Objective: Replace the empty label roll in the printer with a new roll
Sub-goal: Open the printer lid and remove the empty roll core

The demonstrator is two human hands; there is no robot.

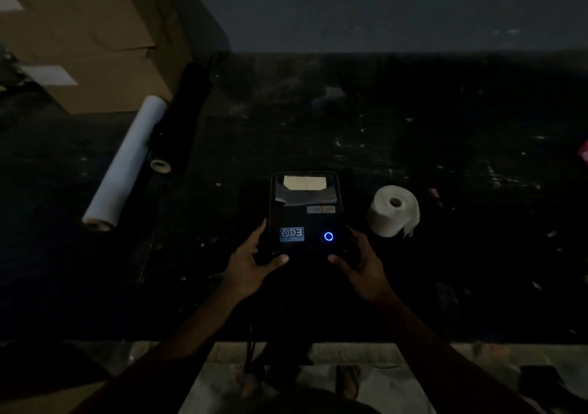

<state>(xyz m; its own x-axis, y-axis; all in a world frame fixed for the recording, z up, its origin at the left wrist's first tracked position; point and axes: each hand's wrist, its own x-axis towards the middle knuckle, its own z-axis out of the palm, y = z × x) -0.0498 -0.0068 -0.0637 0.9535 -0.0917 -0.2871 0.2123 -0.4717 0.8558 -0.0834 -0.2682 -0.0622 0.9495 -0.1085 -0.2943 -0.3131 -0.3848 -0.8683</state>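
A black label printer (pixel 304 213) sits on the dark table, its lid shut, a blue ring light glowing at its near right corner and a pale window at its far end. My left hand (pixel 254 259) grips the printer's near left side, thumb on the front edge. My right hand (pixel 358 262) grips the near right side the same way. A white label roll (pixel 394 211) with a loose tail stands on the table just right of the printer, apart from both hands.
A long white paper roll (pixel 125 162) and a black roll (pixel 179 124) lie at the left, beside a cardboard box (pixel 92 41). A cable (pixel 249 347) hangs over the table's near edge. The scene is very dim.
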